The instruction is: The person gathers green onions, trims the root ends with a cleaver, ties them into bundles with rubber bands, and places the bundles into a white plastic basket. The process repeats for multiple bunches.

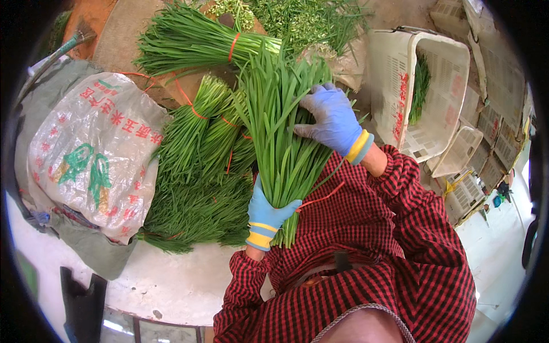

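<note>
My left hand (268,216), in a light blue glove with a yellow-striped cuff, is wrapped around the stem end of a loose bunch of garlic chives (276,141). The leaves fan upward and away from me. A red tie strip (324,197) sticks out to the right beside my left thumb. On the leaves' right side lies my right hand (332,115), in a soiled blue glove, thumb and fingers apart and touching the leaves. Just left of the held bunch are tied bundles of chives (197,120) with orange-red bands.
A large tied chive bundle (214,40) lies at the far side, near loose trimmings (300,25). At left a printed plastic sack (94,158) covers grey cloth. More chives (197,210) are piled beside it. White plastic crates (388,90) stand at right, one with chives (420,85) inside.
</note>
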The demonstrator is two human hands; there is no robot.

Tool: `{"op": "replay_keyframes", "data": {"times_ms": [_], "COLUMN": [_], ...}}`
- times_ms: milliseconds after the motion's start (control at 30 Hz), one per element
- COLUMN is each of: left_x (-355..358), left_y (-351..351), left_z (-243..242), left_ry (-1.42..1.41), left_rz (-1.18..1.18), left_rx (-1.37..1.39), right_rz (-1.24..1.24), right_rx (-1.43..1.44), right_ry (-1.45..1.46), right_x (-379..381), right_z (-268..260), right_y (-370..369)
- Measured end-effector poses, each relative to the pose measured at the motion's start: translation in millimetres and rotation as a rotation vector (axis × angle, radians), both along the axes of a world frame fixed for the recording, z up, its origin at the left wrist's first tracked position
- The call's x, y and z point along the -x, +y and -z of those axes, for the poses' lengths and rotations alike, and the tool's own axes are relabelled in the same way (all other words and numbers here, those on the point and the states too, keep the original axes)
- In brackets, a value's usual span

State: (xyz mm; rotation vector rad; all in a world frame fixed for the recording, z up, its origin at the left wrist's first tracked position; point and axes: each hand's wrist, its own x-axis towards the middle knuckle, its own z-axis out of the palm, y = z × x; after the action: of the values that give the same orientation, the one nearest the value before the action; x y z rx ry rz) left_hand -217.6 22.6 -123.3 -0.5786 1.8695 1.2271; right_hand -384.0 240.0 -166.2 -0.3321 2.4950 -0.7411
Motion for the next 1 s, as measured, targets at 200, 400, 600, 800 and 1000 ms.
{"op": "replay_keyframes", "data": {"times_ms": [200,400,600,800,1000], "left_x": [0.0,-8.2,-26.2,-39.6,-56.6], "left_y": [-15.0,-37.7,-64.2,-83.7,-99.2], "left_z": [-2.1,-5.0,-14.9,-17.2,-18.5], "left_ry": [0.031,-0.118,-0.166,-0.173,-0.181], "left_rz": [0.086,-0.061,-0.027,-0.018,-0.024], "left_rx": [-0.007,-0.173,-0.147,-0.121,-0.178], "right_rz": [0.115,-0.1,0.45,0.123,-0.352], "right_rx": [0.239,-0.055,-0.205,-0.084,0.233], "right_ry": [-0.099,0.089,-0.038,0.261,0.153], "right_x": [-15.0,-51.4,-71.7,-63.8,-85.1], "right_z": [21.2,18.5,46.4,24.2,3.6], "right_y": [-6.1,-25.8,-0.2,0.1,-47.6]}}
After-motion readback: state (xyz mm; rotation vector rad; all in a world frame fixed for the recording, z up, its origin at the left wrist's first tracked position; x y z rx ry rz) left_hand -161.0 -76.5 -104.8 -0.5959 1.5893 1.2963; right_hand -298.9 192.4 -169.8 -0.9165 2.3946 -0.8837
